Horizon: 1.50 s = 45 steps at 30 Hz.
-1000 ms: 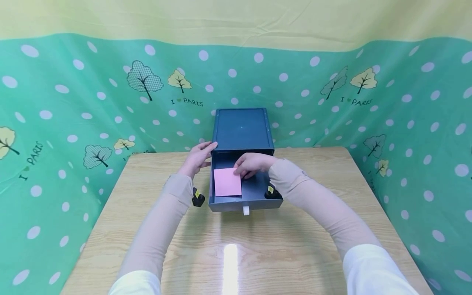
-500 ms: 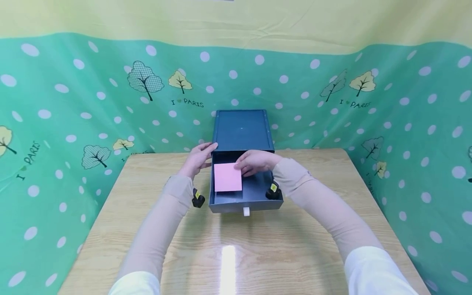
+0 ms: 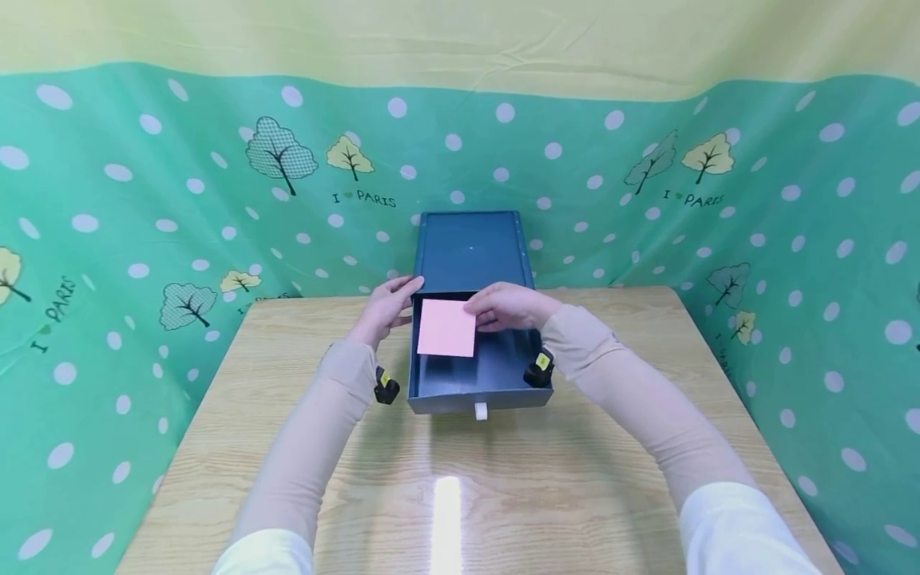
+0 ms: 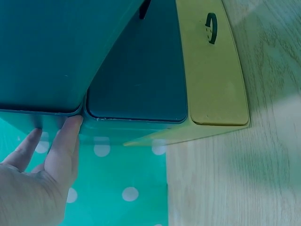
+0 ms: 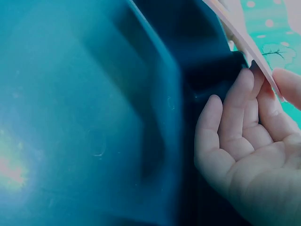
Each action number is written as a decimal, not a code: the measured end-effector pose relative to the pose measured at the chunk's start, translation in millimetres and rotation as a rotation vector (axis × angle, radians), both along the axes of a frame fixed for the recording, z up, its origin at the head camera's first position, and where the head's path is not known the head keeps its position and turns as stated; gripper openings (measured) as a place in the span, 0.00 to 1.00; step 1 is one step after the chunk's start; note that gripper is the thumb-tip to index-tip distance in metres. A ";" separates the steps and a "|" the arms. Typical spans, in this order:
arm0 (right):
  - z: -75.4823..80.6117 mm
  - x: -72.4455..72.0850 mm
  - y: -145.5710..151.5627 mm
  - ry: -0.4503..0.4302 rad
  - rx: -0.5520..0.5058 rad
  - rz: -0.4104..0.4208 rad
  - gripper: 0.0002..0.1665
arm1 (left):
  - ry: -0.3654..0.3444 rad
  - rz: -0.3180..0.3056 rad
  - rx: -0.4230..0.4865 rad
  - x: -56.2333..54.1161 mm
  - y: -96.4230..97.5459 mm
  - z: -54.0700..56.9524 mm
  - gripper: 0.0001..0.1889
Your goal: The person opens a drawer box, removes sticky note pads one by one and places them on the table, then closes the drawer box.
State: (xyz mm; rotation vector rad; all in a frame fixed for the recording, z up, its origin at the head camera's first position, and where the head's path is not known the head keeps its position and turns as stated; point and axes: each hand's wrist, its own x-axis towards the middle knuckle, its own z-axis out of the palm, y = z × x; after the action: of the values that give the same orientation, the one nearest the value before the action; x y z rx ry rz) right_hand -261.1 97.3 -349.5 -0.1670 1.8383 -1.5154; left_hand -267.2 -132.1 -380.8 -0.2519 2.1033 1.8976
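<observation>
My right hand (image 3: pixel 509 307) pinches a square pink sticky note pad (image 3: pixel 446 329) by its right edge, above the pulled-out top drawer (image 3: pixel 496 371). In the right wrist view the pad's thin edge (image 5: pixel 249 47) sits between the thumb and the fingers. My left hand (image 3: pixel 388 308) rests against the left front corner of the dark blue drawer cabinet (image 3: pixel 473 251). Seen from the left wrist, its fairly straight fingers (image 4: pixel 66 150) touch the cabinet's side, just by the top drawer.
Below the top drawer are another blue drawer (image 4: pixel 141 70) and a yellow drawer (image 4: pixel 214 70) with a dark handle. A white tab (image 3: pixel 481 411) hangs on the drawer front. The cabinet stands at the back of the wooden table (image 3: pixel 575 495), before a green dotted curtain (image 3: pixel 345 239).
My right hand has lifted the pink sticky note pad up from the drawer floor and slightly toward the back. The left hand stays at the cabinet's corner.
</observation>
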 end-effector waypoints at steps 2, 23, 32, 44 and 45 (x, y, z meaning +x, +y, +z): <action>1.3 -0.3 0.1 -0.011 -0.024 -0.020 0.08 | -0.002 0.000 0.002 -0.3 -0.5 -0.1 0.35; 23.1 -0.1 15.6 -0.002 -0.094 -0.086 0.15 | 0.001 0.003 0.004 -1.6 -1.3 -1.7 0.36; 27.0 2.6 34.1 0.025 -0.084 -0.124 0.17 | 0.006 0.005 0.007 -3.0 -1.0 -4.0 0.36; 28.2 4.1 55.5 0.013 -0.120 -0.135 0.12 | 0.005 -0.016 0.032 -1.6 -1.8 -2.8 0.36; 28.4 4.6 56.8 0.012 -0.122 -0.139 0.11 | 0.005 -0.015 0.033 -1.3 -1.6 -2.4 0.36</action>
State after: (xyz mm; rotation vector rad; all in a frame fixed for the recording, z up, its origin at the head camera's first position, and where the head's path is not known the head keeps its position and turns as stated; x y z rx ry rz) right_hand -256.5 154.1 -321.2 -0.1082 1.7993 -1.7266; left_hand -268.5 -133.7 -383.1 -0.2233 2.0693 1.9249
